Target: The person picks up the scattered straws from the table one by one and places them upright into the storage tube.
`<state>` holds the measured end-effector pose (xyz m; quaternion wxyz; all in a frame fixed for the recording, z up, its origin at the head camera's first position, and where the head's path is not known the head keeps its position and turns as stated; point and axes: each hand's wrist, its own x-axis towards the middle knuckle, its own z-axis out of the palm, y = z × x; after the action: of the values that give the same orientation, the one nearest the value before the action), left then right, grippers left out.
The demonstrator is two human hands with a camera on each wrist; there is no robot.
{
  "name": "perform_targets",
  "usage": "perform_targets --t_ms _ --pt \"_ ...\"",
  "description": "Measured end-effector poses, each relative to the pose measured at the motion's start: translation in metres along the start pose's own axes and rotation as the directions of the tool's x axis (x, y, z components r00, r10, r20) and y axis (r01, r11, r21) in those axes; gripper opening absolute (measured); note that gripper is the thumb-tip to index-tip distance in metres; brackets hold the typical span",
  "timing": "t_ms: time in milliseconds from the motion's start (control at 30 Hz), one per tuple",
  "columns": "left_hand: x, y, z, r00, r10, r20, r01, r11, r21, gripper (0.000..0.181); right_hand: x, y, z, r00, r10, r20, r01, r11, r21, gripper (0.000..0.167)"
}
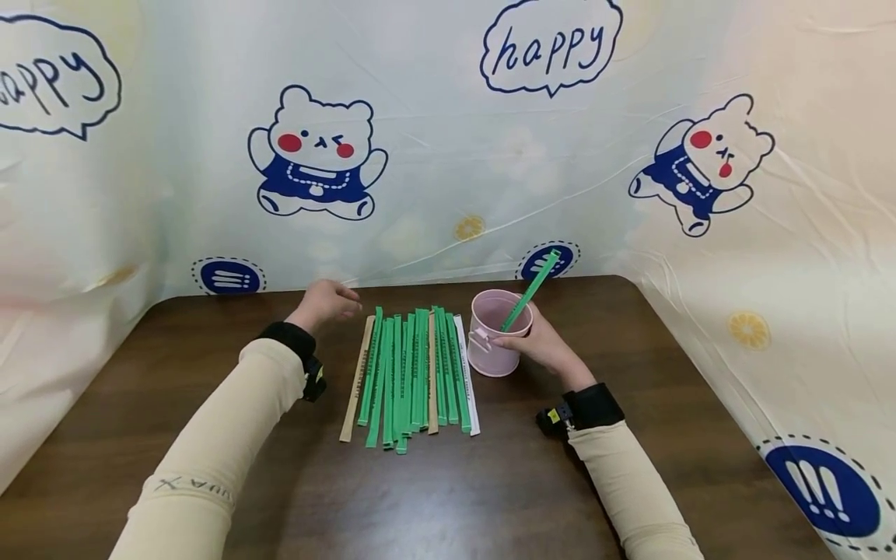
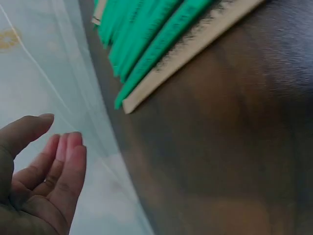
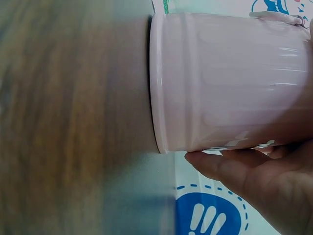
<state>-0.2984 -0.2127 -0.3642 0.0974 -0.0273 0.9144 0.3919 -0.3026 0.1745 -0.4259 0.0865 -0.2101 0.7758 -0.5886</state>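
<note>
In the head view, my right hand (image 1: 542,344) grips a small pink pail (image 1: 493,361) standing on the table, thumb at the near side and fingers round the far side. The right wrist view shows fingers (image 3: 230,169) against the pail's wall (image 3: 234,83). One long green strip (image 1: 533,289) leans in the pail, its upper end above the rim. My left hand (image 1: 327,303) holds nothing, beside the far left end of a row of slim printed strips (image 1: 399,377), mostly green. In the left wrist view its thumb and fingers (image 2: 71,171) are apart.
A brown strip (image 1: 357,381) edges the row on the left, another brown strip (image 1: 432,373) lies within it, and a white strip (image 1: 467,377) is at its right. The brown table (image 1: 336,505) meets a printed cloth (image 1: 434,155) at the back.
</note>
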Motion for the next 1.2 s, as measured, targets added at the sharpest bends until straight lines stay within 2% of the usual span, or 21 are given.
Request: perform_targets --t_ms 200,533,633,767,933,1200 --pt "0.013 -0.02 0.016 0.999 -0.044 0.019 0.044 0.999 0.022 0.037 -0.001 0.001 -0.002 1.0 0.0 0.004 0.0 1.0 -0.005 0.083" --pt "0.008 -0.021 0.04 0.995 -0.097 -0.015 0.098 0.994 0.058 0.013 -0.002 0.001 0.001 1.0 0.009 -0.005 -0.009 1.0 -0.007 0.081" --pt "0.006 -0.02 0.043 0.994 -0.104 -0.028 0.106 0.99 0.091 0.01 -0.002 0.0 0.001 1.0 0.008 -0.003 -0.008 1.0 -0.003 0.081" --pt "0.005 -0.018 0.047 0.99 -0.131 -0.046 0.136 0.984 0.117 0.017 -0.002 0.002 -0.001 1.0 0.004 0.003 -0.004 1.0 -0.021 0.082" --pt "0.005 -0.017 0.051 0.985 -0.16 -0.07 0.166 0.982 0.094 0.017 -0.003 0.004 -0.002 1.0 0.007 0.003 -0.007 1.0 -0.024 0.082" --pt "0.009 -0.019 0.051 0.981 -0.168 -0.101 0.176 0.982 0.071 0.016 -0.001 0.004 -0.002 1.0 0.028 0.004 -0.028 0.999 -0.031 0.083"
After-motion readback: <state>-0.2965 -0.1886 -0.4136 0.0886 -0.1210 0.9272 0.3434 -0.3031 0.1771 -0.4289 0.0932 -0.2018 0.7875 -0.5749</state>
